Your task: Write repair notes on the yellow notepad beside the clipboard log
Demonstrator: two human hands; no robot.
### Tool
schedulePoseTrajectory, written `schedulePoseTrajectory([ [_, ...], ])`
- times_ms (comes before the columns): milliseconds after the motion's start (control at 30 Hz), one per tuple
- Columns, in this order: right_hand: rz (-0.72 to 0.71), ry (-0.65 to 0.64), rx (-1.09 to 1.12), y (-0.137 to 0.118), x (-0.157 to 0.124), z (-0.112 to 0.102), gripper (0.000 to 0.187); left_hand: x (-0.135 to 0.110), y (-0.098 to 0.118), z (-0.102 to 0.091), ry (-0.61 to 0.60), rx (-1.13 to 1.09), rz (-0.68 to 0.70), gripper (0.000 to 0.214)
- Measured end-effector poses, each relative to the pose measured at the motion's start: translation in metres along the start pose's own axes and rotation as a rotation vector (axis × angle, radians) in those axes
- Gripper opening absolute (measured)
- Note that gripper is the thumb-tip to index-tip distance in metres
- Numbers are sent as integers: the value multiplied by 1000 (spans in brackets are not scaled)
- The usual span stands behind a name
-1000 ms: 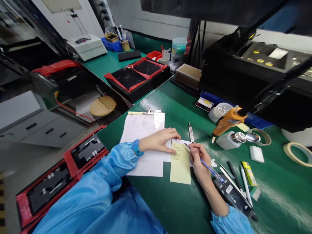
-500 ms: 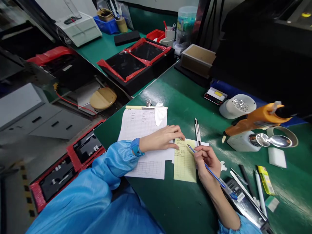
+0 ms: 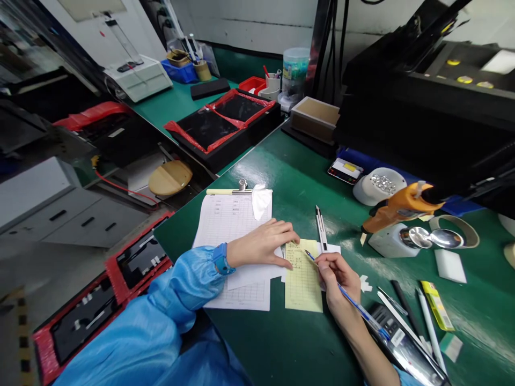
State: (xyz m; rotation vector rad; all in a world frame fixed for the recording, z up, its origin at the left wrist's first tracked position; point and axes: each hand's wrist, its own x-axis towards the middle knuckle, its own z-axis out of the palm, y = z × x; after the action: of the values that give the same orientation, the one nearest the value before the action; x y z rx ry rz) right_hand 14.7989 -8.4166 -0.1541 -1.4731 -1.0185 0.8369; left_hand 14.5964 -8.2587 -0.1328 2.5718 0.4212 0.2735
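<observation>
My right hand (image 3: pixel 341 281) is closed round a blue ballpoint pen (image 3: pixel 354 304), its tip over the upper part of a yellow ruled note sheet (image 3: pixel 303 292). Handwriting covers the top lines of that sheet. My left hand (image 3: pixel 265 244) lies with fingers spread, its thumb and fingertips at the sheet's left edge. Beneath the left hand and wrist is a clipboard's printed form (image 3: pixel 217 228), with a crumpled white tissue (image 3: pixel 261 201) near its clip (image 3: pixel 242 185). Just beyond the yellow sheet lies a utility knife (image 3: pixel 321 228).
To the right stand a tub of small clear pieces (image 3: pixel 380 186), an orange tool (image 3: pixel 398 203) and a white bottle (image 3: pixel 386 241). Nearer are a yellow packet (image 3: pixel 437 305) and a dark device (image 3: pixel 406 343). A black box with red film (image 3: pixel 225 126) sits at the back left.
The camera view has tilted up slightly, so the bench appears lower. My right hand keeps the pen over the yellow sheet; my left hand stays spread at its edge.
</observation>
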Motion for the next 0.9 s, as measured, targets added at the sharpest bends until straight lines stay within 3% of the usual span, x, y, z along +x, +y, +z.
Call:
schedulePoseTrajectory([
  [267, 0, -16, 12, 7, 4, -3, 28, -1, -4, 2, -8, -12, 13, 56],
  [433, 12, -154, 77, 14, 11, -12, 31, -1, -5, 3, 15, -34, 55, 56],
  [900, 155, -97, 167, -6, 14, 0, 32, 1, -11, -1, -29, -184, 9, 53],
])
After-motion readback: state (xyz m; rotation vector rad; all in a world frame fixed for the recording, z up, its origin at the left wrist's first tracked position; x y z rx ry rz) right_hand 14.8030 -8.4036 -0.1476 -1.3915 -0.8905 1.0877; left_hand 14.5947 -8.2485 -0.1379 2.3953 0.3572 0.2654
